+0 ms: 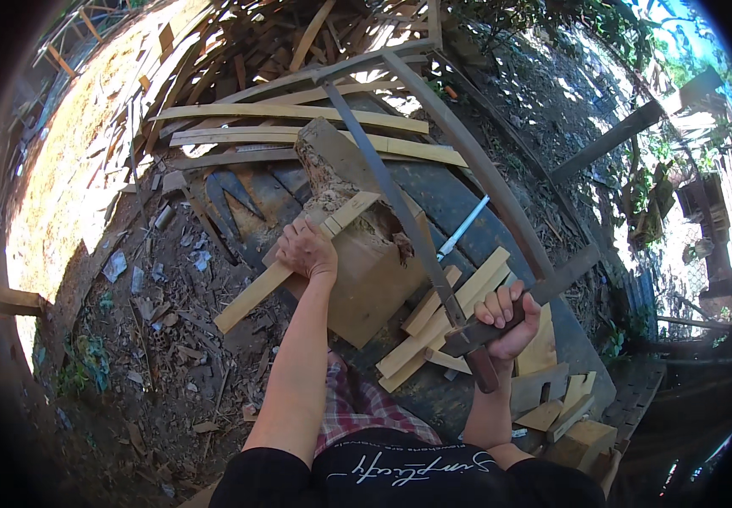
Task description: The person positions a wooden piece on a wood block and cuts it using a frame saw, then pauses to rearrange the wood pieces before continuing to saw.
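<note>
My left hand (308,247) is wrapped over a pale wooden strip (252,300), pressing it across a rough, weathered wood block (364,296). Dark marks cross the strip just beyond my fingers, and its far end is cut at a slant. My right hand (508,320) grips the near end of a large wooden frame saw (486,173). The saw's long blade (381,172) runs away from me over the block, passing close by the strip's slanted end; whether it touches, I cannot tell.
Long boards (298,135) lie beyond the block before a pile of scrap wood. A white-blue pen-like tool (465,224) rests on the dark bench (480,229). Short cut pieces (459,317) lie near the saw handle. Debris covers the ground (188,339) at left.
</note>
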Demonstrator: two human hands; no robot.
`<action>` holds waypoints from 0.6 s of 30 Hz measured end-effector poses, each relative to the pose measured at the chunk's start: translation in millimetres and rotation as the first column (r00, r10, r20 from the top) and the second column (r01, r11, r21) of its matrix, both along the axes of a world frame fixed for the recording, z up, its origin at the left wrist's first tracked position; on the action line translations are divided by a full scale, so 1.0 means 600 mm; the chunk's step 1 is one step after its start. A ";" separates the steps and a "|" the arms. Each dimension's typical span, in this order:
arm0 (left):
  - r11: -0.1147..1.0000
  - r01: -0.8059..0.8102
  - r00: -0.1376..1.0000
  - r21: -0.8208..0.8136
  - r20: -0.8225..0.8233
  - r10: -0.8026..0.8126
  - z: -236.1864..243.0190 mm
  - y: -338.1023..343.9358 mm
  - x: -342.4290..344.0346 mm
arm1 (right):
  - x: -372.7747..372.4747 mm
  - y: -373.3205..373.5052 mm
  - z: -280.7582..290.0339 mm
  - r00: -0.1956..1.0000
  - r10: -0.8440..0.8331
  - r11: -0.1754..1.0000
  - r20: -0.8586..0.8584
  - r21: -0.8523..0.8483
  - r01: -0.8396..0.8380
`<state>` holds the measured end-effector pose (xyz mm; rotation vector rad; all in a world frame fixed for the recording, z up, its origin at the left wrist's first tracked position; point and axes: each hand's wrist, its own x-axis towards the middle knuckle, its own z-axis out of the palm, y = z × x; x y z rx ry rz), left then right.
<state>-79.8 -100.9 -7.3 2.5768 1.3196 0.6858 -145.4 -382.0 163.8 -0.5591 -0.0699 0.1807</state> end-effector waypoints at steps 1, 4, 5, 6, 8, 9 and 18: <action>1.000 0.011 1.000 0.007 -0.004 -0.011 0.000 0.000 0.000 | 0.006 -0.018 -0.012 0.996 -0.039 0.989 -0.083 0.141 0.051; 1.000 0.019 1.000 0.020 0.016 -0.019 -0.001 0.002 -0.001 | 0.027 -0.064 -0.064 0.979 -0.072 0.943 -0.193 0.306 0.130; 1.000 0.017 0.999 0.019 0.033 -0.018 -0.001 0.002 -0.001 | 0.031 -0.078 -0.084 0.968 -0.101 0.920 -0.229 0.348 0.179; 0.999 0.021 0.999 0.028 0.027 -0.021 -0.002 0.002 -0.001 | 0.031 -0.091 -0.105 0.962 -0.110 0.890 -0.250 0.406 0.207; 0.999 0.007 1.000 0.038 0.015 -0.008 -0.004 0.001 0.001 | 0.024 -0.120 -0.144 0.932 -0.147 0.879 -0.331 0.389 0.277; 0.999 0.025 1.000 0.042 0.018 -0.025 -0.005 0.000 0.002 | 0.020 -0.132 -0.164 0.929 -0.180 0.904 -0.324 0.318 0.286; 0.992 0.098 0.995 0.084 -0.006 -0.098 -0.013 0.005 -0.014 | -0.050 -0.188 -0.335 0.743 -0.238 0.967 -0.626 -0.082 0.242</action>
